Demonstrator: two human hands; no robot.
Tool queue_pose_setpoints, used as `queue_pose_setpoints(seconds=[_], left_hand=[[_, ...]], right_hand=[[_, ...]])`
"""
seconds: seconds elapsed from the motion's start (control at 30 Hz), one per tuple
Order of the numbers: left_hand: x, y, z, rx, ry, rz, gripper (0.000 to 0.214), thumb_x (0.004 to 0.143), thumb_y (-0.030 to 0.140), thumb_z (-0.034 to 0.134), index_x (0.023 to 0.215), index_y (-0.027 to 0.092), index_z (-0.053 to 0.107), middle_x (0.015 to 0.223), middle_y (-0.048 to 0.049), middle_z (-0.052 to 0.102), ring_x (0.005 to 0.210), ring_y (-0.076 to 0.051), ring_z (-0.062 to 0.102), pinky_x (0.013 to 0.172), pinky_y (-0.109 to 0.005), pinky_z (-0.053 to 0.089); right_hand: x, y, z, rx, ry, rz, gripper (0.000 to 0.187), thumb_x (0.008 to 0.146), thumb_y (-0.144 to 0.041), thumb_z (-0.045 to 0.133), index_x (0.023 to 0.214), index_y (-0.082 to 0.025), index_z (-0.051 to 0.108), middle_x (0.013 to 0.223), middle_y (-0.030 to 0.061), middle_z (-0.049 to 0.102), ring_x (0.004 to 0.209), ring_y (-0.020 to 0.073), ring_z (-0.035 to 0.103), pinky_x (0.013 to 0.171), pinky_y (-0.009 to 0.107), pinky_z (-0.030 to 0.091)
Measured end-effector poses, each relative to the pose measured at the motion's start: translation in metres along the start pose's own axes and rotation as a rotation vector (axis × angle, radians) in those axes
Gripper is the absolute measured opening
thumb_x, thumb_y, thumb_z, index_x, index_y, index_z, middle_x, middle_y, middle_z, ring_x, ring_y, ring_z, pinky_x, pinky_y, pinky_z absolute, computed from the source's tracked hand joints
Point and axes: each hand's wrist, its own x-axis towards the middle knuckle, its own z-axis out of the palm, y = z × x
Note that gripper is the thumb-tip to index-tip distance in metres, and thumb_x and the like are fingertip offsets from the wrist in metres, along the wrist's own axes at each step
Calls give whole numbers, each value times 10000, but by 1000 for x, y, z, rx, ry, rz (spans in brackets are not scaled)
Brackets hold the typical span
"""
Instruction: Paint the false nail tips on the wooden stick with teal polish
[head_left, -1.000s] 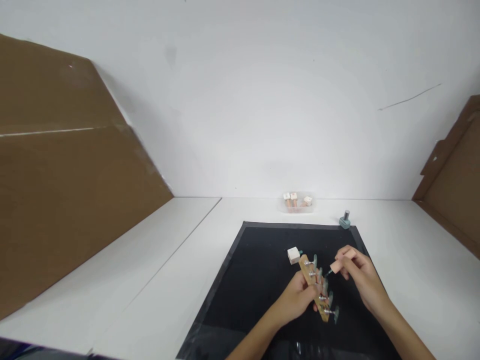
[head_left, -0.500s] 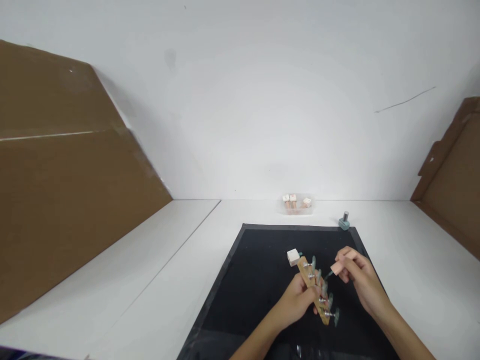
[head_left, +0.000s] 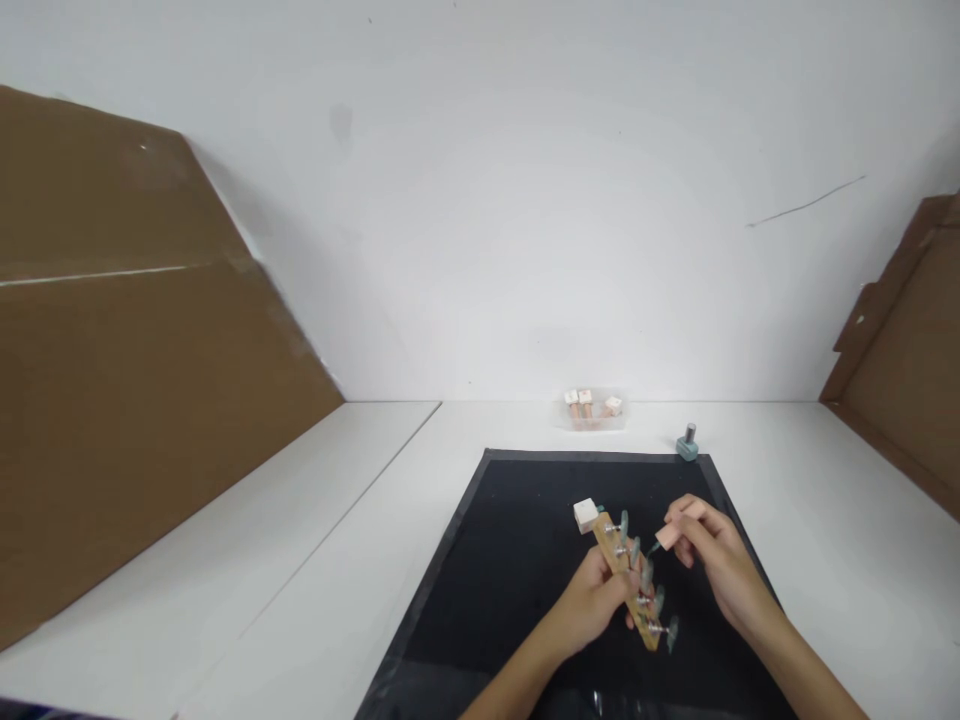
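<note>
The left hand (head_left: 596, 597) grips a wooden strip (head_left: 628, 583) of pegs slanting up between both hands, while the right hand (head_left: 709, 560) pinches a small pink brush cap (head_left: 667, 537) just beside it.

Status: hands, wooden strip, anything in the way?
Left hand shut on wooden strip with green nail tips. Right hand pinches pink brush cap, bristles near the strip. White cube lies by strip's far end, on the black mat.

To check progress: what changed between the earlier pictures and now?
Nothing clearly moved. The left hand still grips the wooden stick with green-tipped metal pegs; the right hand still pinches the small pink brush cap beside it. The white cube stays on the black mat.
</note>
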Motion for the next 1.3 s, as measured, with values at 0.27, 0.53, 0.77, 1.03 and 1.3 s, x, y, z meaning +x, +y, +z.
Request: queue_pose_setpoints(seconds=[0.27,0.53,0.77,1.03,1.3], left_hand=[[0,-2,0,-45,22,-19,385,645,455,693,674,163,443,559,37,496,469,-68,482,373,-161,327],[-1,2,2,-83,41,-31,371,616,401,714,649,166,429,550,38,508,455,-65,484,357,-156,321],[-1,1,1,-88,63,-35,350,629,373,705,664,171,422,564,35,519,468,-72,501,356,-156,321],[-2,2,2,-151,71,-63,317,632,341,691,693,170,432,565,39,520,465,-83,526,347,-157,298],[-2,10,3,-266,71,-106,268,649,315,663,693,161,448,559,42,492,462,-74,529,335,-155,238]], right_hand=[[0,0,0,5,-1,-1,307,646,-400,704,521,-160,559,578,-17,514,398,65,359,397,221,293],[-1,0,-1,-10,-1,-13,298,665,-399,687,525,-166,566,572,-13,523,400,72,356,395,226,298],[0,2,-2,-6,11,-34,328,679,-435,675,525,-171,555,587,-11,522,407,76,366,393,224,301],[-1,2,-4,10,14,-65,352,678,-492,683,580,-166,595,643,-3,532,412,74,377,390,229,318],[-1,2,-3,-6,-14,-70,395,659,-527,693,538,-163,597,665,13,563,394,65,364,376,231,319]])
